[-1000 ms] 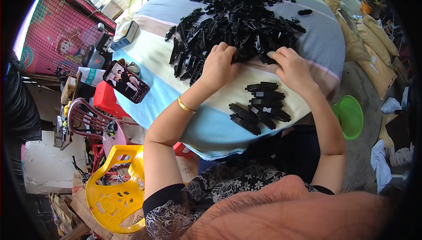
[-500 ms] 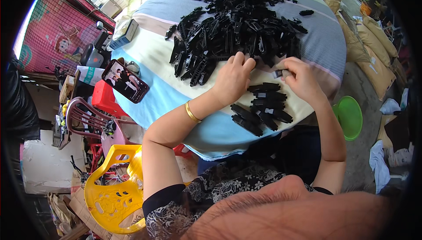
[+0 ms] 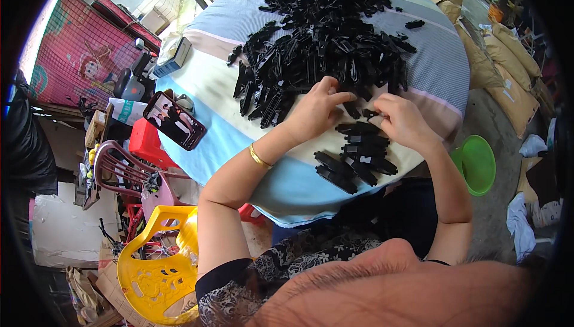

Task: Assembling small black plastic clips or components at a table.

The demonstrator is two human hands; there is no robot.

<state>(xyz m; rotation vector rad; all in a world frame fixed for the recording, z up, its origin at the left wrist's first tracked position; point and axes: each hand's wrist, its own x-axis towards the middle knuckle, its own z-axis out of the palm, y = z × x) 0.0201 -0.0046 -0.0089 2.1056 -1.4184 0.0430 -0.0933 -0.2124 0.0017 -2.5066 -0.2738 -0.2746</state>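
Left hand [image 3: 314,111], right hand [image 3: 402,122]: fingers pinching small black clip piece [image 3: 369,113] between heap [image 3: 326,46] and near-edge stack [image 3: 356,156]. Advice: keep stack aligned.

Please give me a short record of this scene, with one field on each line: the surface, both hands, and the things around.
surface: round table under a striped cloth
big pile: loose black plastic clips, far side
small group: black clips laid side by side, near edge
left hand: at the pile's near edge, touching clips
right hand: fingers on a small black piece, above the small group
wrist: gold bangle, left arm
phone: at the table's left edge
floor: yellow plastic chair, green basin
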